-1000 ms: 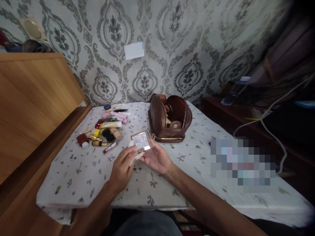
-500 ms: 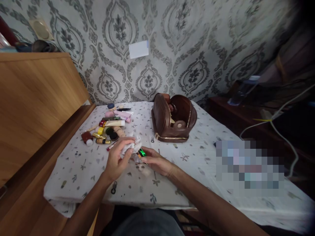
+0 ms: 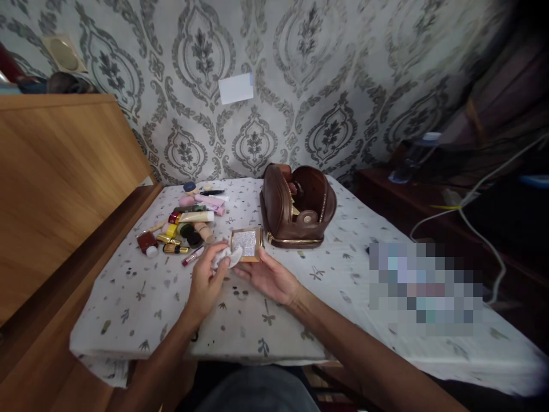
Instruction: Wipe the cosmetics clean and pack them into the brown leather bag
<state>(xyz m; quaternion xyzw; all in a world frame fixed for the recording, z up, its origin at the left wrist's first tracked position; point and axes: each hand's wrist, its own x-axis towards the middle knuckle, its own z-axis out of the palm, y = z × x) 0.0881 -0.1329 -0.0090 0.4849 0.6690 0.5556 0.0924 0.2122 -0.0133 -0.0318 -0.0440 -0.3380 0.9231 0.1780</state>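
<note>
A square compact (image 3: 246, 244) with a gold frame and a silvery glitter face rests in my right hand (image 3: 274, 278), thumb on its near right corner. My left hand (image 3: 208, 277) pinches a crumpled white wipe (image 3: 227, 258) against the left edge of the compact. Both hands are over the near middle of the table. Left of them lies a cluster of cosmetics, among them a cream tube (image 3: 196, 217), a pink tube (image 3: 209, 200), a black round lid (image 3: 194, 239) and a gold-and-black lipstick tube (image 3: 175, 249). Behind the compact, to the right, stands an open brown makeup bag (image 3: 295, 209).
The table has a white patterned cloth (image 3: 171, 320). A wooden cabinet (image 3: 64, 171) borders it on the left. To the right are a blurred-out item (image 3: 424, 289), a clear bottle (image 3: 409, 160) and a white cable (image 3: 500, 257). Patterned wallpaper rises behind.
My right hand has turned the compact so its glittery square face shows upward. My left hand with the wipe has shifted to the compact's left edge. The view has moved slightly.
</note>
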